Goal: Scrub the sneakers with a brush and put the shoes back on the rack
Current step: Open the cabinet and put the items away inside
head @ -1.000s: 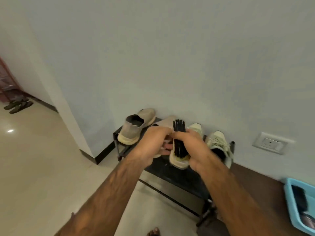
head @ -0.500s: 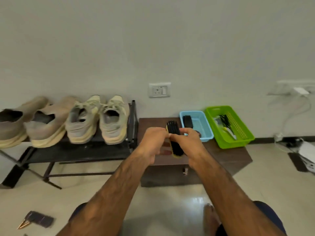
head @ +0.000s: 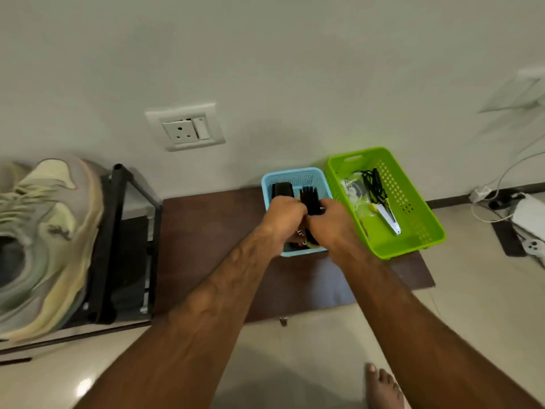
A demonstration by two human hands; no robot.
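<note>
Far left, at the frame's edge, a pale grey and cream sneaker (head: 44,246) sits on a black metal shoe rack (head: 118,231), blurred and cut off by the picture border. Beside the rack's right post is the left edge of a low dark brown worktop (head: 206,231); a white wall socket (head: 185,126) is on the wall above that gap. The worktop's left half is bare wood, and another bare strip runs along its front edge. Toward the back, near the wall, stands a light blue basket (head: 295,175) with a black object (head: 282,188) inside. Both hands meet over this basket. The left hand (head: 284,216) has its fingers curled against the left side of a black-bristled brush (head: 309,199), and the right hand (head: 333,225) wraps it from the right. The brush sits low within the basket's rim, bristles up. Just right of it, a lime green basket (head: 413,231) holds a black cord (head: 373,184) and a silver tool (head: 389,219); its near right corner reaches the worktop's right edge. Beyond lie white cables (head: 501,178) on the tiled floor (head: 472,305). A bare foot (head: 382,385) shows at bottom right.
</note>
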